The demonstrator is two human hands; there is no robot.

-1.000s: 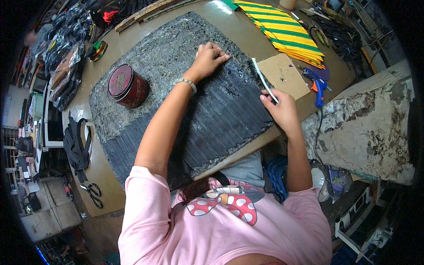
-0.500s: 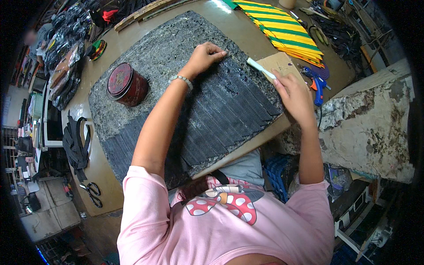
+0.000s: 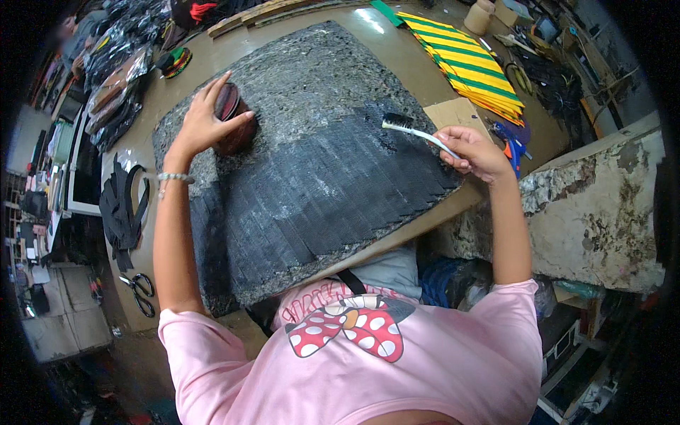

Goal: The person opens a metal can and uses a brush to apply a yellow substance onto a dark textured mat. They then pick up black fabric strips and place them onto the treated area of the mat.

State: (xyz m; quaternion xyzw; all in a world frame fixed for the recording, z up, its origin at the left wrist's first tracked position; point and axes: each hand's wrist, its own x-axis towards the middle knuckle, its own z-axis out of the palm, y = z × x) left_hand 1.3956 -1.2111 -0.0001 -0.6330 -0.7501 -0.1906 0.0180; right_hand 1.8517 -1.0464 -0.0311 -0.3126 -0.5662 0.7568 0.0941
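My left hand (image 3: 202, 120) is wrapped round the dark red can (image 3: 241, 134), thumb on its near right side and fingers along its far left edge. The can stands on a rough grey mottled pad (image 3: 297, 64), its lid partly hidden by the hand. In my right hand (image 3: 476, 152) is a toothbrush (image 3: 419, 133), pinched by its pale handle, with black bristles over the pad's right part. Black strips (image 3: 319, 191) lie side by side across the near half of the pad, with wet-looking shiny smears at their upper right.
A cardboard piece (image 3: 457, 113) and a blue glue gun (image 3: 511, 142) lie beyond my right hand. Yellow-and-green striped pieces (image 3: 464, 60) are stacked at the far right. Scissors (image 3: 140, 292) and loose black strips (image 3: 122, 212) lie left of the pad.
My left hand has gone from the upper edge of the strips leftward onto the can. My right hand has turned the toothbrush bristles up and carried it over the pad. The view has shifted slightly.
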